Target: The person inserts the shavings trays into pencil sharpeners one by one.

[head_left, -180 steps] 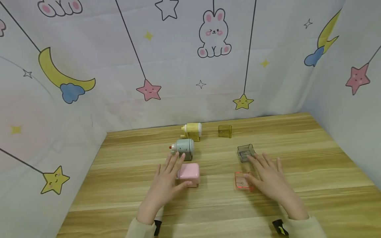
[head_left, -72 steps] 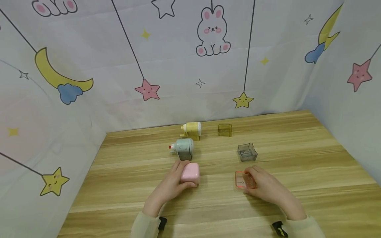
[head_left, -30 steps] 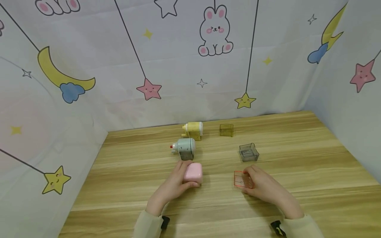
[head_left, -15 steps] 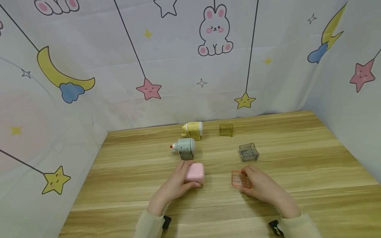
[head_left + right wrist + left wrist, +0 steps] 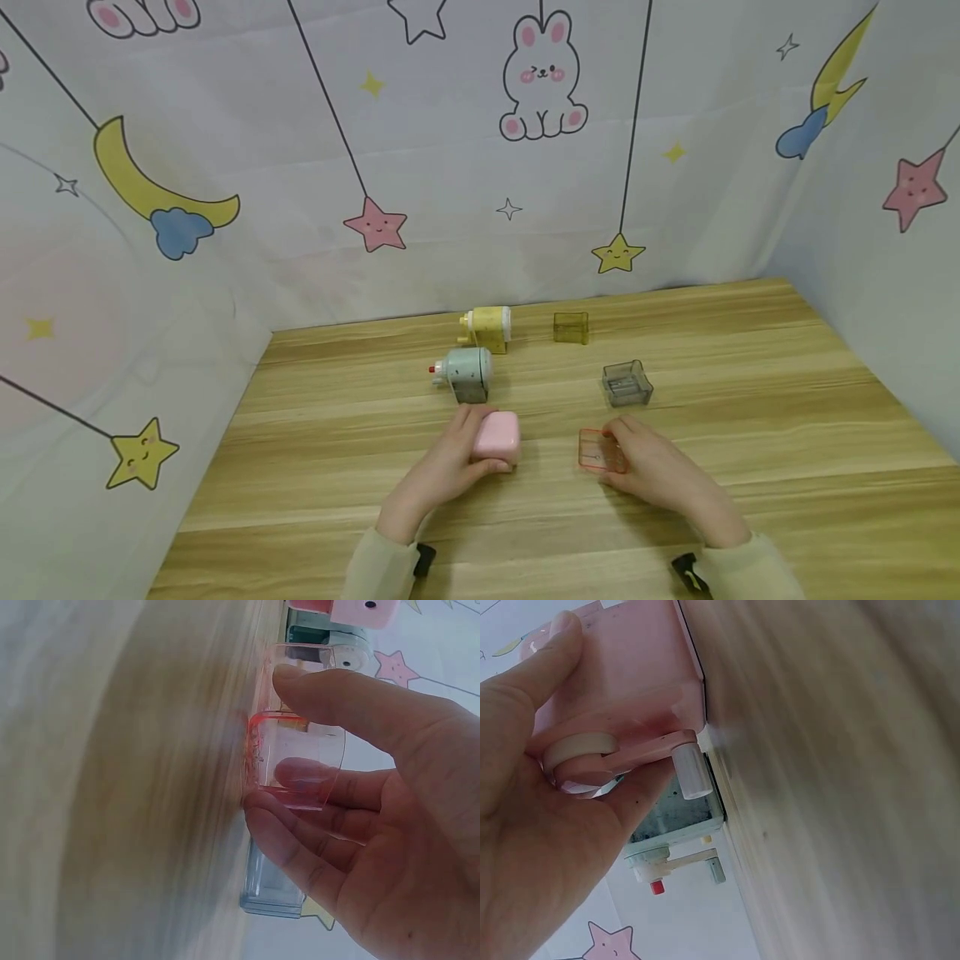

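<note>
**Friend:** What just changed?

**Me:** My right hand (image 5: 654,472) slides the little clear red box (image 5: 597,451) left along the wooden table (image 5: 750,433). A moment ago the box was farther right. Now it is nearer to the pink pencil sharpener (image 5: 496,436). They are still apart, with bare table between them.

**Friend:** And your left hand?

**Me:** My left hand (image 5: 447,468) wraps around the pink sharpener, thumb on the near side and fingers on the far side. It has nudged the sharpener a bit to the right. In the left wrist view I see my thumb (image 5: 532,671) on top of it, and its white crank knob (image 5: 691,770) sticks out.

**Friend:** So what does that mean?

**Me:** I think I am bringing the two together. The red box looks like the drawer that goes into the pink sharpener. It is not in yet.

**Friend:** How do you hold the box?

**Me:** I pinch it. My fingers (image 5: 300,851) curl under it and one finger lies over the top.

**Friend:** How many things are there?

**Me:** Three sharpeners: pink, a pale blue-green one (image 5: 465,374), and a yellow one (image 5: 489,326) at the back. Three small clear boxes too: red, a grey one (image 5: 626,384), and a yellowish one (image 5: 571,327). Nobody is touching those other four. And two hands, both full.
</note>
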The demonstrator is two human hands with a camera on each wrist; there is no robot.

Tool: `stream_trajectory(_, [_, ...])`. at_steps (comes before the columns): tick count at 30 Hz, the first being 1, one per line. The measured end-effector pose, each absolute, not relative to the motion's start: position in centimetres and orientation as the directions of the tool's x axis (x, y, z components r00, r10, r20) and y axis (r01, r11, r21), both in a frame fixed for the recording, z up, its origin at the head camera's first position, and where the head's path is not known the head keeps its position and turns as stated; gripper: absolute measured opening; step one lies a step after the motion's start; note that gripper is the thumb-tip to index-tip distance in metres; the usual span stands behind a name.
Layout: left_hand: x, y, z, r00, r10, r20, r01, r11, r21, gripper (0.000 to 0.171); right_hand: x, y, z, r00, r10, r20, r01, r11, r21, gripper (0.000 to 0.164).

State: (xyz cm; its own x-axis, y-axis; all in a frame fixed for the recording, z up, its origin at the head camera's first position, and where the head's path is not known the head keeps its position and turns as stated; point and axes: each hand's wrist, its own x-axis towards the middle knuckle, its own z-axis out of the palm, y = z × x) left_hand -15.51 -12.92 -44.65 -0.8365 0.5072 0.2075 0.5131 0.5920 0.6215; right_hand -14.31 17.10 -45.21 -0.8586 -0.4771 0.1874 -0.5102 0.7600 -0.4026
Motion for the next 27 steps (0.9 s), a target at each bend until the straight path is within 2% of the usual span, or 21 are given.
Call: stream_trajectory(27, [-15.25,-12.27,-44.48,-0.831,0.518,0.201,0.521,0.600,0.608,0.067,-14.47,16.11,-45.16,-0.840,-0.506,0.194,-0.540,0.749,-0.385,0.052])
